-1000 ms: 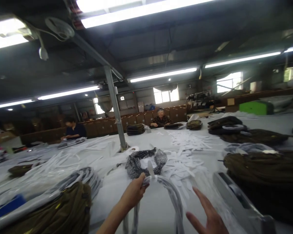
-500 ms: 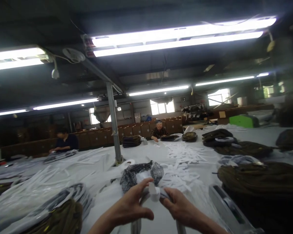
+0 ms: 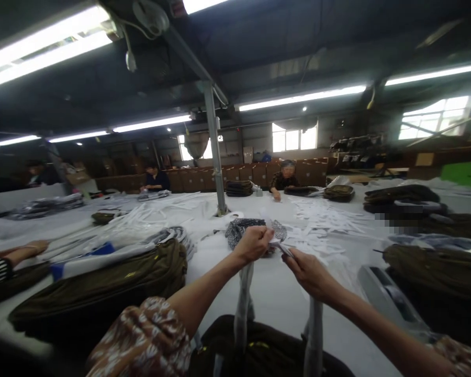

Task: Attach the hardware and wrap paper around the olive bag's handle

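Note:
My left hand (image 3: pixel 255 243) and my right hand (image 3: pixel 306 270) are raised over the white table (image 3: pixel 275 293), both gripping the top of a grey plastic-wrapped strap (image 3: pixel 244 303) at a small white tag. The strap's two sides hang down to a dark olive bag (image 3: pixel 255 345) at the near edge. A black-and-white speckled band (image 3: pixel 239 229) lies on the table just beyond my hands.
Olive bags (image 3: pixel 102 288) are piled left, more olive bags (image 3: pixel 435 262) right. White paper strips (image 3: pixel 322 225) litter the middle. A metal post (image 3: pixel 215 152) stands on the table. Two people (image 3: pixel 284 178) sit at the far side; another person's arm (image 3: pixel 11 256) rests at left.
My right hand came in from open and took the strap beside my left. Both hands lifted the strap higher; the view pulled back, showing the olive bag below.

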A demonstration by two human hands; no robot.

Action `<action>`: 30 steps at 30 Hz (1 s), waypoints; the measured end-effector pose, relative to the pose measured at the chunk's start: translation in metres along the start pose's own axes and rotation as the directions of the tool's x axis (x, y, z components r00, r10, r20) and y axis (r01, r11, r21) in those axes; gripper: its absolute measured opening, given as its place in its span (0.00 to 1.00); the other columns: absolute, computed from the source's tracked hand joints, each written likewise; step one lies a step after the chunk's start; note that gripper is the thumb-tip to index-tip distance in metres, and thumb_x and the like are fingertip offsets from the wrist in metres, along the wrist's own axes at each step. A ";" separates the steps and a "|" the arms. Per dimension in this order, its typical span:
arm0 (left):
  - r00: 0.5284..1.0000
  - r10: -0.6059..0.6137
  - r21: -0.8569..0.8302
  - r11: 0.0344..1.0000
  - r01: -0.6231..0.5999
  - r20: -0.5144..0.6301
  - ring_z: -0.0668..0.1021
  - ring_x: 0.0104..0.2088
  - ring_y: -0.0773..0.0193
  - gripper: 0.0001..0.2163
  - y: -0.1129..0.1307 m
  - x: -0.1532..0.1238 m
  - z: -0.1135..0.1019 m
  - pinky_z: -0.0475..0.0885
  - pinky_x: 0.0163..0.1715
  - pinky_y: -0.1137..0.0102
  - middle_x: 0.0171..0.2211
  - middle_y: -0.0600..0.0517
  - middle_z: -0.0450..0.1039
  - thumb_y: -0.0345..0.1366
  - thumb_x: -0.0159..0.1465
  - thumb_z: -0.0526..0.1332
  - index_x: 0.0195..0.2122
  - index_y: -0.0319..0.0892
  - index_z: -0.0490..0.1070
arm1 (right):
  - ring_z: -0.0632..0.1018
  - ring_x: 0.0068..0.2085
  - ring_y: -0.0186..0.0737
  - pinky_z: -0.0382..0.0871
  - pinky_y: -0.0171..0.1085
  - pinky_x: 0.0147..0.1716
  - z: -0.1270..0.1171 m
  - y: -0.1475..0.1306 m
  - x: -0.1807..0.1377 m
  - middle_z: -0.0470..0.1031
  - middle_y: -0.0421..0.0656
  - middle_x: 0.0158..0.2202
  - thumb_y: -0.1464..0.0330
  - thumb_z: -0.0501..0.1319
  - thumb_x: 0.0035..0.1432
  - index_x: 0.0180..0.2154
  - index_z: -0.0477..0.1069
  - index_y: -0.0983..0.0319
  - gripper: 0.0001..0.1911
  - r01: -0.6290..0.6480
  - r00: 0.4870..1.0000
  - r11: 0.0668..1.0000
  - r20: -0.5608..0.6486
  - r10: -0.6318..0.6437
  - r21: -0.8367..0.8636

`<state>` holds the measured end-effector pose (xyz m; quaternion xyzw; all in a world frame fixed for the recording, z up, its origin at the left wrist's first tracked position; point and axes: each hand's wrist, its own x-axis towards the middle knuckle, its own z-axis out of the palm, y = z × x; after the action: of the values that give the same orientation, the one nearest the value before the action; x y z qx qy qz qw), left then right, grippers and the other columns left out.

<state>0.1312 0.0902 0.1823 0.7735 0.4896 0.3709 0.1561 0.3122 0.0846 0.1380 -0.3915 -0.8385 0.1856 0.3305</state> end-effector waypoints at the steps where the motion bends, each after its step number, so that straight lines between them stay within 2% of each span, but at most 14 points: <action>1: 1.000 -0.009 -0.006 1.000 0.009 0.005 0.66 0.18 0.71 0.20 -0.001 0.000 -0.002 0.59 0.19 0.75 0.15 0.57 0.61 0.46 0.63 0.46 0.22 0.38 0.65 | 0.66 0.26 0.36 0.57 0.35 0.27 0.001 0.000 0.000 0.66 0.38 0.24 0.63 0.44 0.62 0.30 0.61 0.60 0.13 0.002 1.000 1.000 0.002 -0.002 -0.014; 3: 0.999 -0.005 -0.023 1.000 0.005 0.040 0.65 0.18 0.71 0.21 0.001 -0.001 -0.007 0.58 0.18 0.75 0.15 0.57 0.61 0.46 0.63 0.46 0.24 0.36 0.68 | 0.67 0.26 0.36 0.57 0.35 0.27 0.001 0.000 0.001 0.67 0.38 0.24 0.64 0.45 0.62 0.30 0.61 0.60 0.11 0.018 1.000 0.999 0.000 -0.018 -0.030; 8: 0.967 0.108 -0.022 0.994 -0.105 0.229 0.71 0.27 0.68 0.17 0.016 -0.008 -0.017 0.63 0.27 0.76 0.23 0.55 0.70 0.48 0.57 0.58 0.33 0.38 0.74 | 0.68 0.26 0.37 0.58 0.35 0.26 0.001 0.002 -0.002 0.68 0.39 0.25 0.64 0.45 0.62 0.34 0.63 0.60 0.11 0.064 0.998 0.998 0.005 -0.064 -0.020; 11: 0.941 0.146 0.075 0.981 -0.177 0.304 0.71 0.27 0.68 0.16 0.017 -0.010 -0.017 0.62 0.27 0.76 0.21 0.55 0.69 0.46 0.58 0.56 0.31 0.38 0.75 | 0.69 0.25 0.37 0.56 0.34 0.25 0.002 0.004 -0.003 0.68 0.39 0.24 0.63 0.45 0.63 0.33 0.63 0.59 0.12 0.080 0.997 0.995 0.024 -0.079 -0.056; 14: 0.919 0.136 0.123 0.973 -0.194 0.371 0.69 0.24 0.70 0.16 0.010 -0.010 -0.018 0.60 0.25 0.77 0.19 0.56 0.67 0.46 0.60 0.55 0.30 0.38 0.75 | 0.68 0.25 0.36 0.54 0.33 0.25 0.002 0.007 -0.004 0.67 0.38 0.23 0.63 0.46 0.63 0.30 0.61 0.59 0.12 0.104 0.993 0.986 0.074 -0.095 -0.130; 20: 0.905 0.123 0.080 0.982 -0.170 0.407 0.62 0.21 0.72 0.18 0.003 -0.010 -0.021 0.56 0.23 0.76 0.17 0.59 0.57 0.45 0.61 0.52 0.23 0.37 0.70 | 0.69 0.26 0.35 0.52 0.32 0.25 0.000 0.005 -0.004 0.69 0.40 0.26 0.63 0.46 0.64 0.33 0.62 0.60 0.12 0.073 0.991 0.976 0.125 -0.048 -0.206; 25: 0.911 0.037 0.057 0.996 -0.067 0.412 0.65 0.25 0.68 0.16 0.002 -0.009 -0.018 0.58 0.25 0.76 0.22 0.56 0.64 0.46 0.61 0.52 0.32 0.40 0.72 | 0.71 0.29 0.37 0.54 0.32 0.26 0.000 0.007 -0.003 0.72 0.42 0.29 0.61 0.44 0.64 0.36 0.62 0.61 0.13 0.083 0.987 0.963 0.156 -0.043 -0.257; 27: 0.897 0.013 0.079 0.995 -0.053 0.442 0.64 0.23 0.69 0.16 0.002 -0.007 -0.017 0.57 0.23 0.76 0.20 0.57 0.62 0.47 0.61 0.51 0.36 0.41 0.73 | 0.72 0.30 0.38 0.54 0.33 0.26 -0.001 0.009 -0.002 0.73 0.43 0.30 0.60 0.43 0.65 0.38 0.62 0.61 0.14 0.079 0.987 0.960 0.154 -0.038 -0.269; 30: 0.884 0.003 0.109 0.992 -0.061 0.468 0.62 0.20 0.70 0.16 -0.001 -0.004 -0.016 0.54 0.21 0.76 0.18 0.58 0.60 0.46 0.61 0.52 0.34 0.41 0.74 | 0.74 0.31 0.41 0.55 0.34 0.26 0.000 0.011 -0.001 0.74 0.45 0.32 0.60 0.43 0.65 0.39 0.62 0.62 0.15 0.092 0.985 0.948 0.165 -0.043 -0.304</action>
<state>0.1179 0.0857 0.1906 0.8560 0.4463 0.1463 0.2161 0.3183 0.0910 0.1315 -0.3940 -0.8934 0.0699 0.2043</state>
